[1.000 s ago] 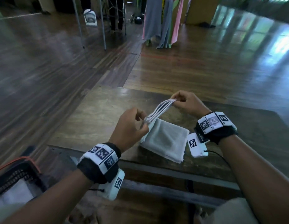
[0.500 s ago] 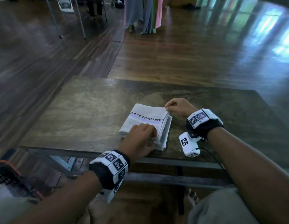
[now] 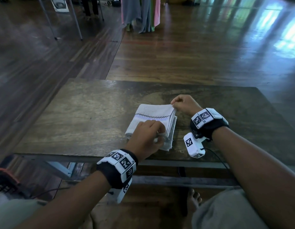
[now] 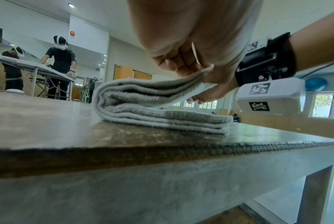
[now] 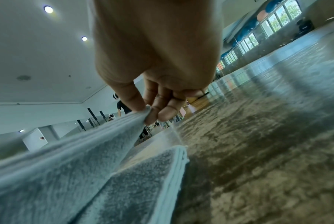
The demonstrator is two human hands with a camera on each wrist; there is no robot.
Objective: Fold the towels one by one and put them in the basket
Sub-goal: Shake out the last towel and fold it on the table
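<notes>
A grey-white towel [image 3: 151, 119] with a thin checkered stripe lies folded into a thick rectangle near the front of the wooden table [image 3: 80, 116]. My left hand [image 3: 157, 138] pinches the near right corner of its upper layers; in the left wrist view that hand [image 4: 192, 68] holds the top fold a little above the lower part of the towel [image 4: 135, 106]. My right hand [image 3: 174, 105] pinches the far right corner; in the right wrist view that hand [image 5: 148, 112] grips the towel [image 5: 75, 163] edge between thumb and fingers. A basket [image 3: 4, 182] with an orange rim shows at the lower left, below the table.
The table's front edge [image 3: 160, 161] runs just before my wrists. Coloured cloths [image 3: 141, 12] hang on a rack across the wooden floor, beside metal stand legs [image 3: 75, 19]. Other people [image 4: 61, 66] work at a table far off.
A second ago both hands held the towel's doubled edge up in the air. They have brought it down over the lower half, so the towel lies folded on the table, both corners still pinched.
</notes>
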